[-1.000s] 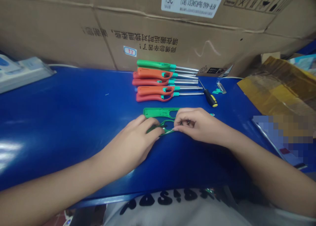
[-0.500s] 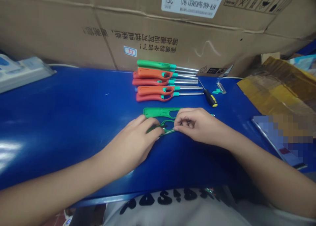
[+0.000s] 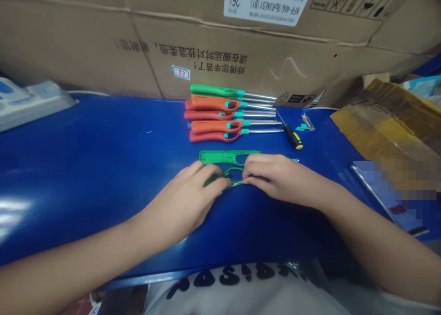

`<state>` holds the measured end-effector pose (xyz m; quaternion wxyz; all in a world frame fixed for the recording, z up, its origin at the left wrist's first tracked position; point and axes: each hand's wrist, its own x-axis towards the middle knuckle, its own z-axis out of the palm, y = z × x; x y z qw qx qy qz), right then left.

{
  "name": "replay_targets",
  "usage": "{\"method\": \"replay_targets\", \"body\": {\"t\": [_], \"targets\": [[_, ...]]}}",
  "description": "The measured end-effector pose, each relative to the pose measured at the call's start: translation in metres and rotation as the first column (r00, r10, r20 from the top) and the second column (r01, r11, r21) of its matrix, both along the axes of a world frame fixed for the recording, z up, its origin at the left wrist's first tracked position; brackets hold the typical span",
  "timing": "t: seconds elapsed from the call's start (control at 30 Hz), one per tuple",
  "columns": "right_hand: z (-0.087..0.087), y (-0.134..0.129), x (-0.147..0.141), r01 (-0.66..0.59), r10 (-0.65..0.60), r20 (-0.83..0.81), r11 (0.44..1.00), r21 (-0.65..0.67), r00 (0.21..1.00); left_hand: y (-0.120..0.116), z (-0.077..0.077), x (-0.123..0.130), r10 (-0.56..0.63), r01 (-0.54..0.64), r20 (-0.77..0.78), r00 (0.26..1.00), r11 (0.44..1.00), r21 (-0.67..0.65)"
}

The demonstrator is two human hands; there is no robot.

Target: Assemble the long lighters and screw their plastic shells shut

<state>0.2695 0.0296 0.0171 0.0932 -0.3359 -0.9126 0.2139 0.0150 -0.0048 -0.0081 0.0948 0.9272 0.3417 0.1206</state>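
My left hand (image 3: 198, 191) grips the left part of a green lighter shell (image 3: 234, 171), low over the blue table. At its right end my right hand (image 3: 272, 175) has thumb and fingers pinched together; its fingertips hide what is between them. Just behind lies another green shell half (image 3: 218, 157), its hollow side up, its right end partly behind my right hand. Farther back is a row of lighters with metal tubes: a green lighter (image 3: 210, 90), orange lighters (image 3: 210, 126) and red lighters (image 3: 203, 136).
A black and yellow screwdriver (image 3: 293, 137) lies right of the lighters, near a small clear part with teal pieces (image 3: 308, 123). A large cardboard box (image 3: 103, 53) stands behind. A white power strip (image 3: 34, 104) is at left, yellow-taped cardboard (image 3: 386, 122) at right.
The fingers of my right hand have curled closer together and shifted slightly, showing more of the rear green shell half. My left hand keeps its hold.
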Motion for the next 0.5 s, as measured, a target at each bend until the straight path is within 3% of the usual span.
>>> {"method": "replay_targets", "body": {"t": [0.23, 0.5], "targets": [[-0.0055, 0.0013, -0.0022, 0.068, -0.066, -0.08, 0.998, 0.015, 0.995, 0.0013, -0.0006, 0.0005, -0.019, 0.018, 0.044, 0.999, 1.0, 0.015], [-0.0036, 0.0012, -0.0012, -0.024, 0.025, -0.027, 1.0, 0.02, 0.999, 0.0012, 0.0005, -0.0005, -0.04, 0.038, 0.054, 0.998, 0.998, 0.041]]}}
